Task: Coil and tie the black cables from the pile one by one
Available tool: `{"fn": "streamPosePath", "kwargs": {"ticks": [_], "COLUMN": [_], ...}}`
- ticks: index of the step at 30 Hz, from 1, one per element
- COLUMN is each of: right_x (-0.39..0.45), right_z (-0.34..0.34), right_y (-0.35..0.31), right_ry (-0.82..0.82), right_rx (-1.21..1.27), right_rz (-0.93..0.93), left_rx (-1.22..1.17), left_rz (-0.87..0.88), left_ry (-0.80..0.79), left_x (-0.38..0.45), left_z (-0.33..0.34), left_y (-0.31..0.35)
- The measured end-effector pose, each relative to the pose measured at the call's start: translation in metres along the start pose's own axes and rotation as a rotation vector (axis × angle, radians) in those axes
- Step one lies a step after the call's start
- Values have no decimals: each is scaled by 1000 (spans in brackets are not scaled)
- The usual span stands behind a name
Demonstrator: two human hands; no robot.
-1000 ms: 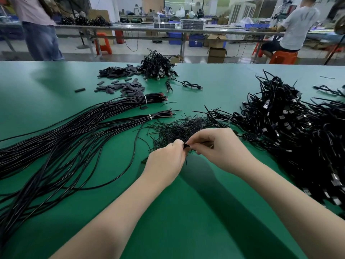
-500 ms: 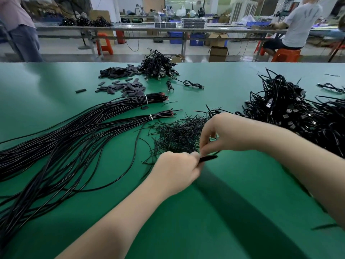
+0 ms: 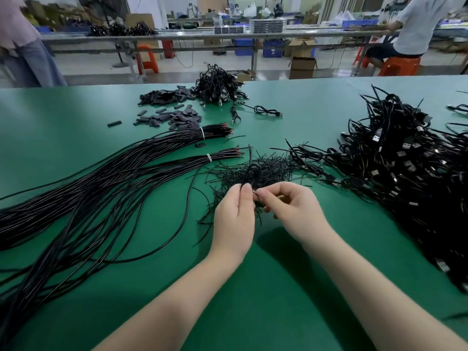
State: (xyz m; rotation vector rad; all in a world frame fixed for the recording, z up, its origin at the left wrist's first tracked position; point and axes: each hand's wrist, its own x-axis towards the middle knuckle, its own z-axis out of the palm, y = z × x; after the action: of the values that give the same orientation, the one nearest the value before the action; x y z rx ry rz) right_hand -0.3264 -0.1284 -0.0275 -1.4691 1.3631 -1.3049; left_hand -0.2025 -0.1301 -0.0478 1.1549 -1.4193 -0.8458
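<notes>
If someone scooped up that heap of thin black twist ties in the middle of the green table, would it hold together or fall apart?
Probably fall apart: the twist ties lie loose, with strands poking out all round. They look hair-thin, so likely very light. Each seems stiff enough to hold a bend, since many lie kinked, not limp like the long cables.

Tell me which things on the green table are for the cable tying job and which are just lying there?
For the job:
- coiled cable, held in the left hand
- right hand, pinching beside it
- twist ties
- long loose cables
- heap of tied cables

Just lying about:
- grey sleeve pieces
- single cable
- cardboard box
</notes>
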Motion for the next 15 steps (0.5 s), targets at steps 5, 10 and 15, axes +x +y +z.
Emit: {"fn": "streamPosePath", "kwargs": {"ticks": [5, 10, 15], "right_x": [-10, -15, -17], "right_z": [7, 13, 18], "right_y": [1, 0, -2], "right_ry": [77, 41, 84], "right_rx": [-297, 71, 294], "right_rz": [-149, 123, 186], "left_rx": [-76, -120, -193], "left_rz": [-126, -127, -89], "left_ry": [27, -9, -17], "left_x": [7, 9, 8], "left_z": [-3, -3, -2], "left_y": [-8, -8, -6]}}
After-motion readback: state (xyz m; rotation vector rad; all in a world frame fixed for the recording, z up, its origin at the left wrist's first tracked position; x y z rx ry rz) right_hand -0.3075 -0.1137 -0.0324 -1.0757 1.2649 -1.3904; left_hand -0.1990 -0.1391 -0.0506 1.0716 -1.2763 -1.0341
